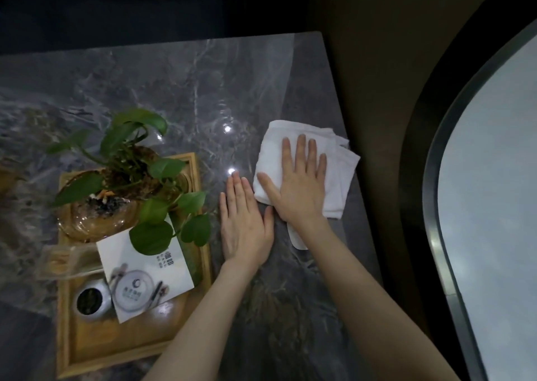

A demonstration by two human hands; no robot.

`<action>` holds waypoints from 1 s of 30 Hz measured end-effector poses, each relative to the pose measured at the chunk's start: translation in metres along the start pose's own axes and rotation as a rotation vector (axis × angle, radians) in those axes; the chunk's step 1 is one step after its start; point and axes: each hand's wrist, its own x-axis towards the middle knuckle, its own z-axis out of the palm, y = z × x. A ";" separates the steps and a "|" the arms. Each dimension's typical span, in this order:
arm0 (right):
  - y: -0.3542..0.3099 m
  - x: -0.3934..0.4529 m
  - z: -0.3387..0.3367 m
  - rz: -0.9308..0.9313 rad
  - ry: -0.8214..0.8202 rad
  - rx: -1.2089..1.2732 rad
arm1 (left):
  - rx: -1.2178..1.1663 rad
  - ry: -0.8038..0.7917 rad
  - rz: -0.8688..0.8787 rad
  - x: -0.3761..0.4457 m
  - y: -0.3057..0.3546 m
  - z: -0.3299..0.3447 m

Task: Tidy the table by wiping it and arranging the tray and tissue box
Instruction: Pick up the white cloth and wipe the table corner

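A grey marble-patterned table [162, 90] with a glossy top fills most of the view, its right edge running alongside a dark floor and a pale curved surface [494, 206] at far right. On the table's left part lies a rectangular light wooden tray [87, 351] with a raised rim. Inside the tray, at its far end, stands an amber glass bowl [87, 220] holding a green leafy plant [136, 154] whose leaves spread over the tray's middle. Just nearer, a white tissue box [145, 279] printed with a plate and cutlery design lies tilted, partly under the leaves. Beside it to the left sits a small round silver pot [93, 298] with dark contents, and a clear plastic holder [66, 261] overhangs the tray's left rim.

Near the table's right edge lies a folded white cloth [340, 171], its corner reaching the edge. The right hand [299, 188] lies flat on the cloth, fingers spread apart, palm pressing down, gripping nothing. The left hand [244, 223] rests flat on the bare tabletop between tray and cloth, fingers together and extended, its thumb touching the right hand's wrist side.
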 end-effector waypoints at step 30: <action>0.039 0.010 -0.017 -0.395 -0.124 -0.049 | -0.055 -0.001 0.031 0.001 -0.001 -0.003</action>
